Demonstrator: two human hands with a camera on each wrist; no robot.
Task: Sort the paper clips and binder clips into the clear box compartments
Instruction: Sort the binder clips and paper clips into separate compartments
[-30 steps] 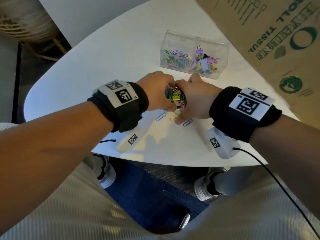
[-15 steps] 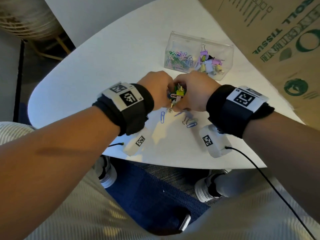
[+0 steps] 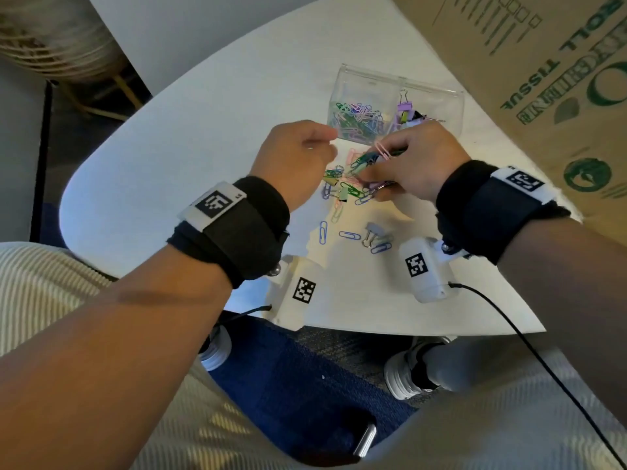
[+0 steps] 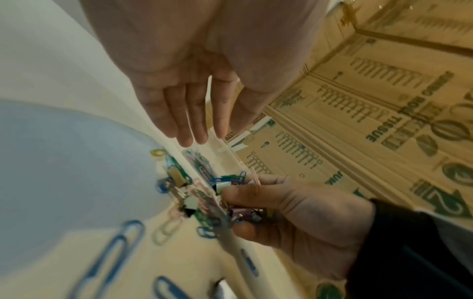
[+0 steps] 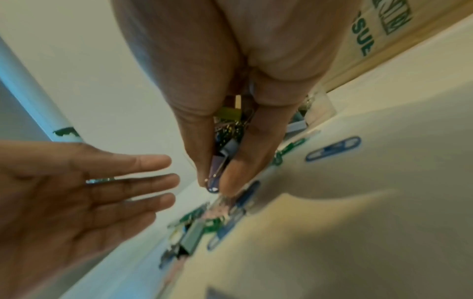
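The right hand (image 3: 415, 166) was curled around a bunch of mixed clips (image 5: 225, 129), paper clips and binder clips together, with several coloured ends protruding past the fingers just above the white table (image 3: 203, 130). The left hand (image 3: 293, 157) was held beside it with fingers straight and slightly spread, holding nothing; the wrist views confirmed this. A loose pile of clips (image 3: 342, 188) lay on the table between and below the two hands, with a few blue paper clips (image 3: 349, 235) and one grey binder clip (image 3: 371, 232) scattered nearer the table edge. The clear box (image 3: 431, 93) stood just beyond the hands, paper clips in its left compartment, binder clips in its right. A printed cardboard carton (image 3: 543, 79) stood to the right.
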